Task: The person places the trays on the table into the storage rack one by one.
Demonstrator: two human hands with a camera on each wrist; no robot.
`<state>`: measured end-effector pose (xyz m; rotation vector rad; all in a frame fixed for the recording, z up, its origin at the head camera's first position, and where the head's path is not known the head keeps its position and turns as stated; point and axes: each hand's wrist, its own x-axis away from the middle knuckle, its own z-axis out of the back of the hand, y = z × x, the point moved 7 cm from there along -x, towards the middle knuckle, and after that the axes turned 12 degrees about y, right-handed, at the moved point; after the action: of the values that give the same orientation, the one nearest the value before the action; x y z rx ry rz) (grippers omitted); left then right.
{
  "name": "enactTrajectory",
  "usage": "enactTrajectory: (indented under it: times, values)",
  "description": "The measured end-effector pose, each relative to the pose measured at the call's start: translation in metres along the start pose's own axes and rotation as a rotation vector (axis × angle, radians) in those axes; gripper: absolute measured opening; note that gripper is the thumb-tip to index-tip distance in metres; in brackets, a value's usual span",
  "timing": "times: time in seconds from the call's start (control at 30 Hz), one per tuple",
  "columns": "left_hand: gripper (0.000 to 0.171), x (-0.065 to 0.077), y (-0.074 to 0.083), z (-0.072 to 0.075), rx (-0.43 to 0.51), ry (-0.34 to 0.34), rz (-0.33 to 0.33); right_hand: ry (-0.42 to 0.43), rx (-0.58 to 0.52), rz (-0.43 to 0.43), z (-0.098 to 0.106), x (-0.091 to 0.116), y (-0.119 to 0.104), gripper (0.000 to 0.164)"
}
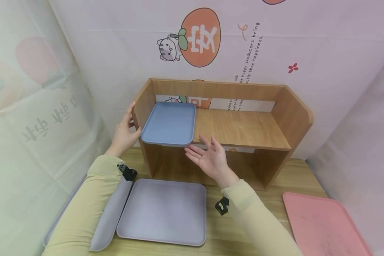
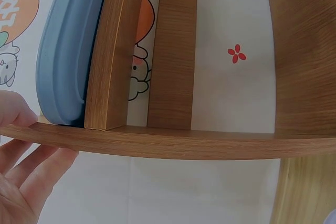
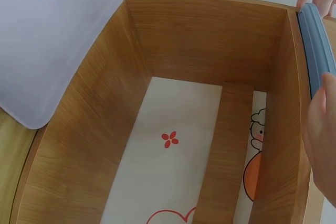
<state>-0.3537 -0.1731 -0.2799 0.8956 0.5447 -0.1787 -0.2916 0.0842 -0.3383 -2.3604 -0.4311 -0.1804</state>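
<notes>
A blue tray (image 1: 169,124) lies on the upper board at the left end of a wooden desktop shelf (image 1: 243,126). My left hand (image 1: 124,133) grips the shelf's left side panel (image 2: 210,145). In the left wrist view the thumb is on the inner face beside the tray's corner, and the fingers press the outer face. My right hand (image 1: 212,160) is palm up with its fingers extended, fingertips right at the tray's front right corner. The right wrist view shows that hand along the tray's blue edge (image 3: 316,45).
A grey-lilac tray (image 1: 164,213) lies on the wood-grain table in front of the shelf. Another grey-lilac tray (image 1: 110,220) is partly hidden under the left forearm. At the right lies a pink tray (image 1: 326,224). A printed cloth (image 1: 121,46) hangs behind.
</notes>
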Motion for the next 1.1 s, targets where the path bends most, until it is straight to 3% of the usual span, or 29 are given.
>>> enactTrajectory:
  times: [0.4, 0.7, 0.83, 1.1]
  values:
    - [0.089, 0.000, 0.002, 0.001, 0.004, 0.007, -0.011, -0.072, 0.005, -0.076, 0.027, 0.021, 0.001, 0.060]
    - [0.088, 0.000, 0.001, 0.001, 0.002, 0.009, -0.010, -0.111, 0.090, -0.143, 0.080, 0.037, 0.008, 0.057]
    - [0.088, 0.000, 0.001, 0.002, 0.002, 0.016, -0.020, -0.197, 0.078, -0.167, 0.099, 0.042, 0.011, 0.047]
    - [0.088, 0.001, 0.001, 0.000, 0.005, 0.013, -0.026, -0.338, 0.126, -0.222, 0.147, 0.058, 0.019, 0.054]
